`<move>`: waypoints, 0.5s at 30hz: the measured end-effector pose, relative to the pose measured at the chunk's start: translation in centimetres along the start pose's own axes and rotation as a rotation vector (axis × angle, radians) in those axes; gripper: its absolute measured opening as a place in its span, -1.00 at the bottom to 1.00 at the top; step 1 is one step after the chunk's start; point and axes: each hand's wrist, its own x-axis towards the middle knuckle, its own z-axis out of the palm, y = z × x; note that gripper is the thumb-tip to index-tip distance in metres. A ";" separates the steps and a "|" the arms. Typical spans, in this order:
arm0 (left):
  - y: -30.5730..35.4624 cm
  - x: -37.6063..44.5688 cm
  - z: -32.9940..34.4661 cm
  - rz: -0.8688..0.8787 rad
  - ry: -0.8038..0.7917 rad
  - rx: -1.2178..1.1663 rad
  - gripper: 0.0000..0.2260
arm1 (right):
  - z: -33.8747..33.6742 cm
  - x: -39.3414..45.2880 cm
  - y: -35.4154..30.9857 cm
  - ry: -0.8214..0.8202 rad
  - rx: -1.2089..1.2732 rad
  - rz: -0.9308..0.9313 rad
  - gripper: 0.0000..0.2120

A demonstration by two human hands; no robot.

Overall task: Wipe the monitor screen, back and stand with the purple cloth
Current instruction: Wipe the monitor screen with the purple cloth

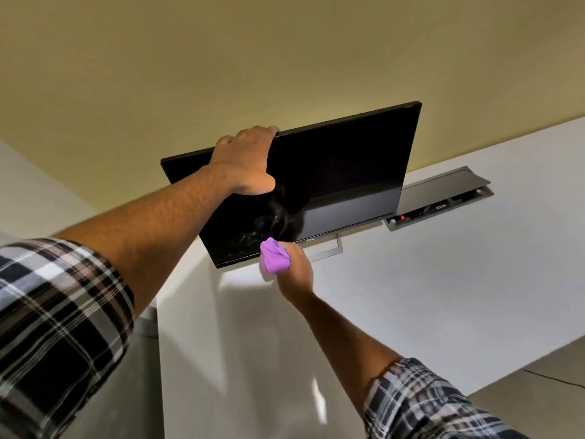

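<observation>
Left hand (pixel 245 161) grasps the flat glossy monitor (pixel 332 185) top, fingertips hidden behind. Right hand (pixel 292 270) clenches the bunched soft cloth (pixel 273 256) against its near-left edge.

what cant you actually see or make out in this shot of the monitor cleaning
- Back of the monitor: faces away from the head camera, fully hidden.
- Stand: only a strip of its base shows; the screen covers the rest.
- Left hand fingertips: curled over the top edge, out of sight behind it.
- Purple cloth: bunched in the right hand, so its full shape is unclear.
- Desk cable box: its contents are too small to identify.
</observation>
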 end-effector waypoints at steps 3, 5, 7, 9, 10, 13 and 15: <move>-0.2 -0.3 -0.2 0.028 0.006 0.031 -0.06 | -4.9 -0.8 -1.0 0.136 0.172 0.078 -0.90; -0.3 -0.1 -0.5 0.054 -0.011 0.020 -0.06 | -7.8 -0.6 -0.9 0.243 0.274 0.120 -0.69; -0.8 -0.4 -0.8 0.070 -0.010 -0.003 -0.08 | -9.9 0.0 -0.9 0.323 0.319 0.192 -0.44; -1.8 -1.3 -0.7 0.068 0.014 -0.038 -0.13 | -11.5 0.5 -1.6 0.365 0.395 0.194 -0.42; -2.5 -1.9 -0.5 0.064 0.044 -0.048 -0.17 | -12.2 0.9 -1.7 0.369 0.420 0.172 -0.46; -5.1 -3.8 0.2 0.018 0.224 -0.060 -0.33 | -13.5 2.2 -2.0 0.361 0.485 0.111 -0.48; -6.8 -4.9 0.5 -0.058 0.334 -0.112 -0.41 | -14.0 2.5 -2.8 0.417 0.532 0.106 -0.61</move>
